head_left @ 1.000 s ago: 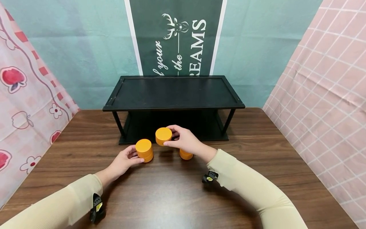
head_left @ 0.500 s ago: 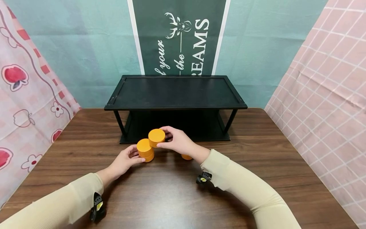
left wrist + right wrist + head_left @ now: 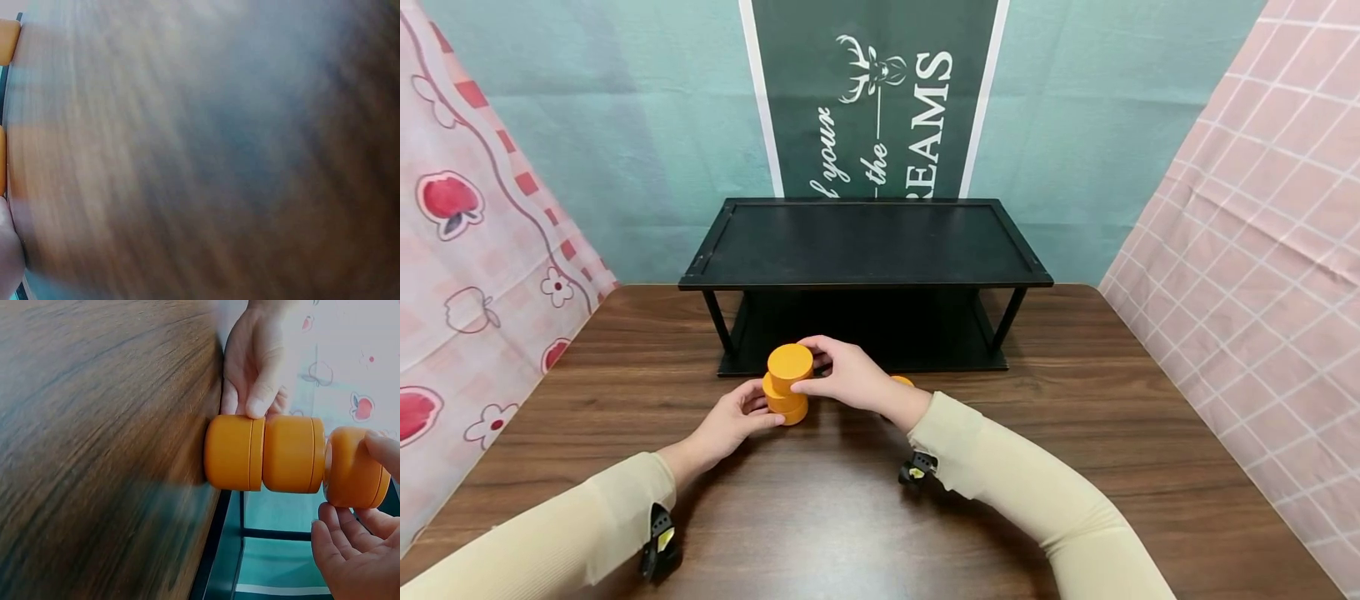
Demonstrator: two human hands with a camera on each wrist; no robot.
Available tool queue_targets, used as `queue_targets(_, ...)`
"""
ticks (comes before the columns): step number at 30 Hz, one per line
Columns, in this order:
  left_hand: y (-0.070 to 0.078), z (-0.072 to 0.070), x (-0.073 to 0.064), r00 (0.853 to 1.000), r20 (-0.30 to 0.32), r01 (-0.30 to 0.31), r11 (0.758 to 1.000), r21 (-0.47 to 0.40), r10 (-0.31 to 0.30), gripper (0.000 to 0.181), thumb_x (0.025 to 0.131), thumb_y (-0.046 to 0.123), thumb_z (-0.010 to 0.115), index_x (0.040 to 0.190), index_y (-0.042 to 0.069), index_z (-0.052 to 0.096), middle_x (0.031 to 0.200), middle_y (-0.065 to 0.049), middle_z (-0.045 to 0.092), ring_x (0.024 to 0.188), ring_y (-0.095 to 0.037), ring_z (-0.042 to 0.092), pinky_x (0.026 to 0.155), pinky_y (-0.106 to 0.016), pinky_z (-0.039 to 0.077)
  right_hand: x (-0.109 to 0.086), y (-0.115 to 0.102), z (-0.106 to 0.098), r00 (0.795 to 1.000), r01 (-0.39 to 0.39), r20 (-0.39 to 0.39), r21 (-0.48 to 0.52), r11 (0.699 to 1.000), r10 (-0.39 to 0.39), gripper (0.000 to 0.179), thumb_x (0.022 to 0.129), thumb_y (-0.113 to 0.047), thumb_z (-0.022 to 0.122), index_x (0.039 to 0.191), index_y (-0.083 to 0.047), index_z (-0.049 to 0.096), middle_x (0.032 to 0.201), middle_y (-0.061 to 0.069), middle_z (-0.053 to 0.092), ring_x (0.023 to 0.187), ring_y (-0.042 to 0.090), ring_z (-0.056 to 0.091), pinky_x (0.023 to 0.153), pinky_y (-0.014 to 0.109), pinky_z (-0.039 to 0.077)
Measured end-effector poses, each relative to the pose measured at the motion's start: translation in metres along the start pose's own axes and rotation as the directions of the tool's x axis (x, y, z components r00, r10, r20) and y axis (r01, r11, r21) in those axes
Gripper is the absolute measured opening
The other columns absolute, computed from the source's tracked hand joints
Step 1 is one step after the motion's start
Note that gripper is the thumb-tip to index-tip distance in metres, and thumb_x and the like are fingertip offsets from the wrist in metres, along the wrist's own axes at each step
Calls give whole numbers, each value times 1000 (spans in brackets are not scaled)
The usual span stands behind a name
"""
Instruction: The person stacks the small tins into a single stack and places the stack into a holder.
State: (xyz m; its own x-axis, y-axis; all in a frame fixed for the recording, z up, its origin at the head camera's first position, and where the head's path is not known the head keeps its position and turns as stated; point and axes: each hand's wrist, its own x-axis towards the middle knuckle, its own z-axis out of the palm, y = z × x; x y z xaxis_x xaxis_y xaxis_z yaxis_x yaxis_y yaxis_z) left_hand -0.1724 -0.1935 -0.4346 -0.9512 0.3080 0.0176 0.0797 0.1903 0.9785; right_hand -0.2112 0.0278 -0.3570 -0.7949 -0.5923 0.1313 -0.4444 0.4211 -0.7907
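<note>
Three orange lidded jars stand one above another in front of the rack. The bottom jar (image 3: 231, 453) rests on the table, and the middle jar (image 3: 289, 454) sits on it. My left hand (image 3: 722, 425) holds the bottom jar, thumb near its lid seam, fingers behind. Between the thumb and fingers of my right hand (image 3: 842, 375) is the top jar (image 3: 791, 364), slightly tilted and offset; whether it touches the middle one I cannot tell. Another orange jar (image 3: 901, 381) shows partly behind my right wrist. The left wrist view mostly catches blurred tabletop.
A black two-level rack (image 3: 865, 243) stands at the back of the wooden table (image 3: 820, 525), just behind the jars. Patterned cloth (image 3: 467, 250) hangs on the left and pink checked cloth (image 3: 1247, 275) on the right. A teal cloth hangs behind.
My right hand has carried its jar leftward and slightly down, from beside the two stacked jars to over them. My left hand has kept its hold on the stack.
</note>
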Motion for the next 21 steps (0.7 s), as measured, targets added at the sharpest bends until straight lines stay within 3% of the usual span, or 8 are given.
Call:
queue_targets(7,-1,1,1,1000,-4,-4,1000,12,4,55,83,6,70,128,-8,41,128,-24,48,114,-23,52,92,-21,44,4,-2,6,1000,4,11,-6,1000,-4,52,80,-24,75,125,-11,53,111,-1,59,93,8,57,77,17,49)
queue_targets(14,-2,2,2,1000,4,-16,1000,2,16,56,83,5,69,129,-9,41,128,-25,47,117,-32,48,93,-24,43,6,-1,8,1000,15,4,-5,1000,-15,52,80,-23,75,125,-10,53,110,0,59,93,9,57,76,16,49)
queue_targets(21,-1,1,1,1000,-7,-9,1000,7,9,56,83,4,69,129,-9,41,129,-24,47,116,-27,50,93,-23,43,4,-3,7,1000,-11,24,-39,999,12,63,81,-26,74,134,-8,46,123,4,55,102,13,56,78,16,49)
